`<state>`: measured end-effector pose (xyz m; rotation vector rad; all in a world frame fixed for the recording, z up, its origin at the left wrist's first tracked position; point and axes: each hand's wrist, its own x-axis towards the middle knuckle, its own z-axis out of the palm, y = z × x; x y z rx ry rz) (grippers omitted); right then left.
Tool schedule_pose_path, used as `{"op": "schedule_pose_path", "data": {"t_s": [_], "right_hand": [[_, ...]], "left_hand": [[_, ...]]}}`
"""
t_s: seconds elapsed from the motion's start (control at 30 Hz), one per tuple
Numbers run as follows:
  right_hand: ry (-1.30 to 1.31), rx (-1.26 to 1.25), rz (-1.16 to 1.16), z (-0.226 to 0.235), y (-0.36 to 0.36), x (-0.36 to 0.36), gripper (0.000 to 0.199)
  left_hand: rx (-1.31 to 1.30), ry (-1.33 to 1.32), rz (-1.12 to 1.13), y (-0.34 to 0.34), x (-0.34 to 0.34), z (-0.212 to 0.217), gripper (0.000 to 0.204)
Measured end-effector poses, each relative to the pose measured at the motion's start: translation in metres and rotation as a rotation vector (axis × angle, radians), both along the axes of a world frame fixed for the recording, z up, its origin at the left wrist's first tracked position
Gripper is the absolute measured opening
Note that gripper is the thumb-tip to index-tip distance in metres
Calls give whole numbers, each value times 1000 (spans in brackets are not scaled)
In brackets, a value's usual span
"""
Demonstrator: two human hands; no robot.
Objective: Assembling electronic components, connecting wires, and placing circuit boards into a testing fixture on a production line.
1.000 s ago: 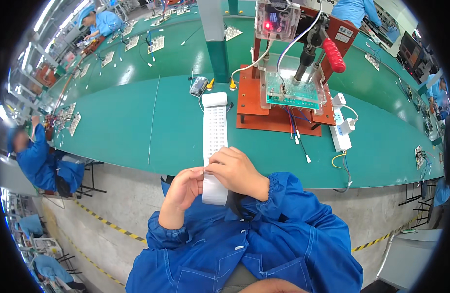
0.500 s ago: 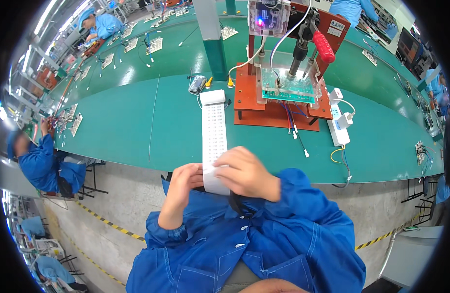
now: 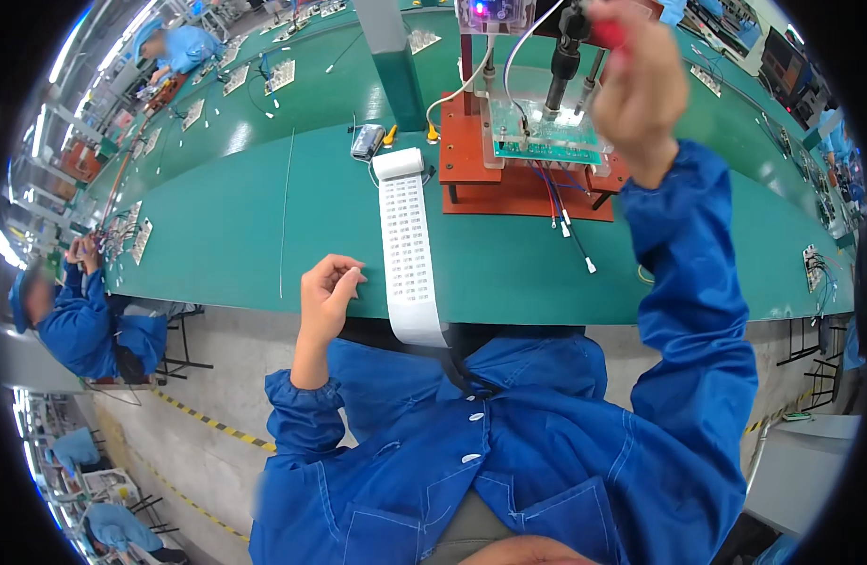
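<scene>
right hand (image 3: 638,89) grips red lever handle (image 3: 610,33) | left hand (image 3: 325,292) pinched (contents unclear) beside label strip (image 3: 407,240)

The right hand (image 3: 638,85) covers most of the red lever handle (image 3: 610,33), so its grip is unclear. The left hand's fingertips (image 3: 344,276) pinch something too small to tell. The white label strip's (image 3: 407,240) lower end drops behind the green table (image 3: 236,226) edge.

Your left grip (image 3: 328,294) sits at the near edge of the desk (image 3: 226,226). Just to its right, the label strip (image 3: 407,247) runs away from you to its roll. Your right grip (image 3: 641,89) is up on the press handle (image 3: 610,28), far to the right. Under it sits the circuit board (image 3: 545,143) on the press base (image 3: 518,184). Loose wires (image 3: 570,231) lie in front of that base.
</scene>
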<state>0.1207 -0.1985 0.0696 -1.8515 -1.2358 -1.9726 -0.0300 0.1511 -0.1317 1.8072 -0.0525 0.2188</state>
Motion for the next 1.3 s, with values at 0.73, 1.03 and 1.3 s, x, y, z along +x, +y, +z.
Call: {"op": "schedule_pose_path", "data": {"t_s": [0.73,1.03,1.3], "right_hand": [[351,-234,110,-115,-30,-11,43],[1721,40,356,-50,-37,-70,47],[2080,96,395,-160,-36,-64,43]], "left_hand": [[-167,-7,-137,13,-5,7,14],[623,-655,-151,-92,-34,73,62],[746,-298,-465,-159,-7,26,95]]}}
